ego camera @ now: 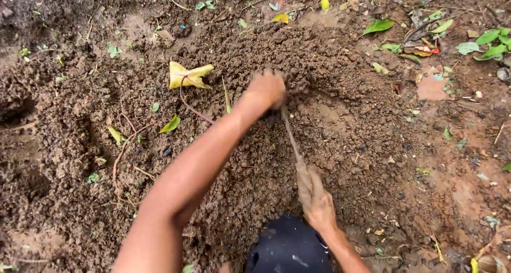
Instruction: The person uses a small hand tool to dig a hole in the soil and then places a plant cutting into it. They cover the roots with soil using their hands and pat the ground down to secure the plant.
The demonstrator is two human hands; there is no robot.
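Note:
My left hand (268, 88) reaches forward and presses into a mound of loose brown soil (298, 145), fingers curled into the dirt and coated with it. My right hand (315, 196) is closer to me, closed around the near end of a thin muddy stick or root (291, 134) that runs from it up toward my left hand. Whether the far end is under my left hand or in the soil is hidden.
A yellow dry leaf (189, 75) lies left of my left hand, with thin roots (128, 145) across the soil. Green leaves (379, 25) and plants (492, 41) lie at the upper right. A dark cloth (290, 246) shows at the bottom.

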